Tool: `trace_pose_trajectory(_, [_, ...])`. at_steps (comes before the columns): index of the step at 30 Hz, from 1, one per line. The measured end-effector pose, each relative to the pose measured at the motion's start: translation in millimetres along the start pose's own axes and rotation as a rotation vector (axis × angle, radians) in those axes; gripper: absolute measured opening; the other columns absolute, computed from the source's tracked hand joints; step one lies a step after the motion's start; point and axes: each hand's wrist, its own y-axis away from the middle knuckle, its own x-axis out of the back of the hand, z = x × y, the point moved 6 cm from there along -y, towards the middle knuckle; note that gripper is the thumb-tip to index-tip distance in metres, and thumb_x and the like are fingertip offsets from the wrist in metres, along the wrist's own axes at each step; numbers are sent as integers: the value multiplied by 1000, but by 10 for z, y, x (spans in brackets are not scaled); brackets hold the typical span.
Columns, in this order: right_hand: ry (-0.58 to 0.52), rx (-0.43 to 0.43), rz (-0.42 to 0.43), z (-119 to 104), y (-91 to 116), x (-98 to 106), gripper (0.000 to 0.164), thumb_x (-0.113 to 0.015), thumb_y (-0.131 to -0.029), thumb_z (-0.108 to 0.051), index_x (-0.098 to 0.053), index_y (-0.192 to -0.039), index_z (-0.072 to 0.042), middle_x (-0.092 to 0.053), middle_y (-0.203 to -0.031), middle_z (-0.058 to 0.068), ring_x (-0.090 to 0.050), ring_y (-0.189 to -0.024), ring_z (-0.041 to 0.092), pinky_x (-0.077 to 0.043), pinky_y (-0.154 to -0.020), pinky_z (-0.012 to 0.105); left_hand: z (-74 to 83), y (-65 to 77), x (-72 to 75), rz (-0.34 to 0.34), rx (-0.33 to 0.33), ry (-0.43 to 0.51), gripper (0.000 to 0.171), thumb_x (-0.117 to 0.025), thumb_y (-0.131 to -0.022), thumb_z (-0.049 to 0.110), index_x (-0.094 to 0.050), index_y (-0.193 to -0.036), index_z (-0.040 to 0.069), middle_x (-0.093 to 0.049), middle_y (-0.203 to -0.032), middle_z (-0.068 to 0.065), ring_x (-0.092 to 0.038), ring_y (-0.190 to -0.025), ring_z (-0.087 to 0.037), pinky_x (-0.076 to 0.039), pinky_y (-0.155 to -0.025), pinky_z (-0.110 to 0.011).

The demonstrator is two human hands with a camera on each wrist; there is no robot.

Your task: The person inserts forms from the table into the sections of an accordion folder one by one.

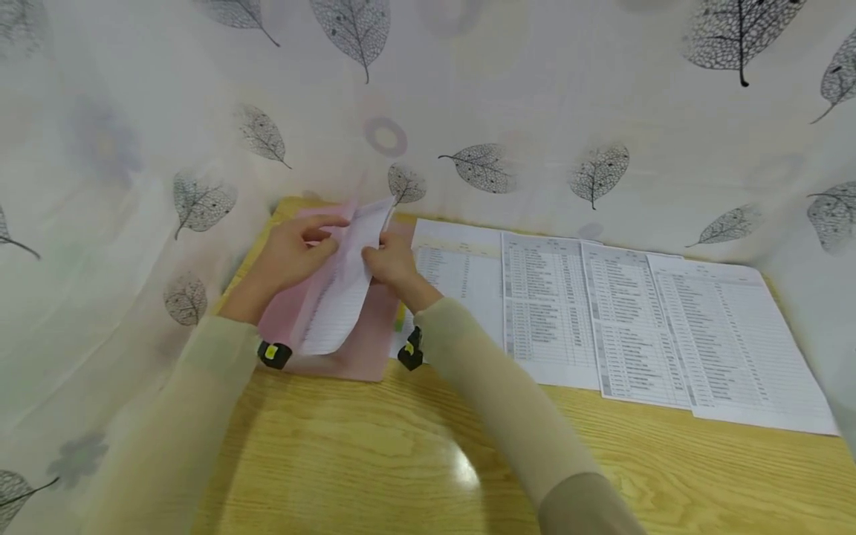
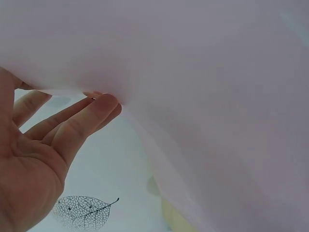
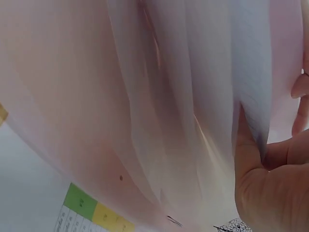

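A pink folder (image 1: 364, 349) lies at the left end of the table, its leaves raised. My left hand (image 1: 294, 253) pinches the edge of a translucent pink sheet (image 1: 304, 308); in the left wrist view that pink sheet (image 2: 207, 96) fills most of the picture. My right hand (image 1: 394, 264) grips the upper right edge of a lined, printed paper sheet (image 1: 341, 297), thumb on its front. In the right wrist view several thin leaves (image 3: 159, 96) hang fanned beside the right hand (image 3: 275, 188). Where the lower edges of the inner leaves lie is hidden.
Several printed paper sheets (image 1: 548, 312) lie overlapped in a row to the right on the wooden table (image 1: 334, 446). One bears a green and yellow strip (image 3: 94, 208). A pale curtain (image 1: 468, 89) with leaf prints hangs behind and at both sides.
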Motion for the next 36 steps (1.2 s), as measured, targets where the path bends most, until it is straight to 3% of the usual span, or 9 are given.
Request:
trace_pose_trajectory(1, [8,-4,6,5,0,-13,33,-56,-97,-2,-67,-125,12,-72,-116,33,-75,-95,37,-65,-74,40,-1,-1,-6,-1,1,1,38,-61,-98,12,-71,-135,9,-62,-148,-20,-71,-119,-45,-58,-91,-52])
trace_pose_trajectory(4, [38,-15,13,20,-12,-57,33,-56,-96,-1,-68,-125,11,-72,-116,31,-74,-92,34,-65,-74,37,-2,3,-12,4,7,0,39,-60,-98,13,-71,-135,9,-62,-147,-21,-71,-119,-44,-58,-90,-51])
trace_pose_trajectory(10, [176,-19,22,21,-22,-96,28,-58,-97,-5,-69,-119,9,-71,-114,26,-65,-84,23,-60,-70,30,-3,13,-27,16,13,2,37,-61,-98,13,-72,-133,11,-67,-142,-18,-73,-117,-41,-52,-80,-19])
trace_pose_trajectory(13, [187,-12,17,24,-23,-106,27,-59,-96,-5,-68,-117,10,-71,-113,25,-64,-82,23,-60,-68,29,-2,12,-38,21,3,4,36,-62,-98,13,-73,-133,10,-67,-142,-18,-73,-116,-41,-48,-77,-12])
trace_pose_trajectory(17, [174,-5,-2,22,-12,-96,27,-59,-95,-5,-69,-114,10,-71,-110,24,-63,-79,20,-57,-65,25,4,20,-51,20,-2,10,37,-62,-98,13,-73,-132,10,-65,-144,-19,-72,-117,-42,-51,-79,-17])
trace_pose_trajectory(21, [97,-62,-63,30,31,-59,30,-57,-100,-11,-66,-118,12,-72,-109,24,-68,-80,22,-59,-67,25,15,16,-59,10,0,14,37,-61,-98,12,-72,-133,10,-65,-145,-20,-71,-118,-44,-58,-86,-35])
trace_pose_trajectory(25, [-57,-124,-108,23,80,14,37,-57,-102,-10,-60,-130,14,-73,-112,33,-76,-77,29,-64,-68,33,41,1,-52,0,-1,8,38,-60,-99,12,-71,-135,10,-63,-145,-21,-71,-119,-45,-58,-91,-53])
trace_pose_trajectory(31, [-178,-128,-140,26,98,87,32,-57,-101,0,-63,-125,20,-70,-111,42,-70,-55,17,-64,-63,33,51,6,-27,1,13,6,38,-59,-98,13,-72,-134,10,-66,-142,-21,-71,-118,-44,-58,-90,-49])
trace_pose_trajectory(36, [-195,-124,-148,65,131,125,28,-61,-100,0,-66,-120,19,-75,-93,32,-71,-55,16,-64,-63,32,43,17,-24,9,14,2,37,-60,-98,13,-72,-132,10,-67,-141,-19,-72,-117,-43,-58,-88,-43])
